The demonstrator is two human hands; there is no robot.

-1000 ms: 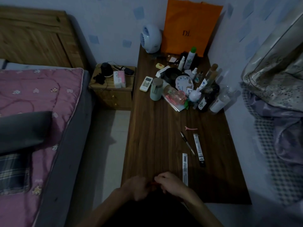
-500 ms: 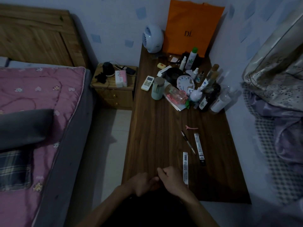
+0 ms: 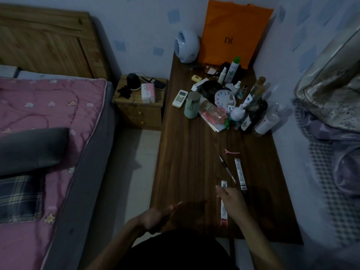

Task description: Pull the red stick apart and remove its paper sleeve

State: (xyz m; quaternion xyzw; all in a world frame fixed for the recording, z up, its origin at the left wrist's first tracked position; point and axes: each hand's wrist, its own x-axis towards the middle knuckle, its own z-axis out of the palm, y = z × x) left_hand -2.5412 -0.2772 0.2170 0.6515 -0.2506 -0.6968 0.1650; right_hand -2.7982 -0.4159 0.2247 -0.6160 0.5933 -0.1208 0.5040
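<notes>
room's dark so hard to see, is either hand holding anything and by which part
The left hand grips a thin reddish stick by its near end, tip poking out. The right hand hovers over the white strip; a hold cannot be told.

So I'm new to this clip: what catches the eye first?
The orange bag against the far wall, above a clutter of bottles on the wooden table. Nearer, the left hand holds a thin pink stick; the right hand hovers over a white packet.

right hand (image 3: 232, 199) covering the white strip's (image 3: 224, 211) middle, bottle labels (image 3: 245, 124) too small to read
</notes>
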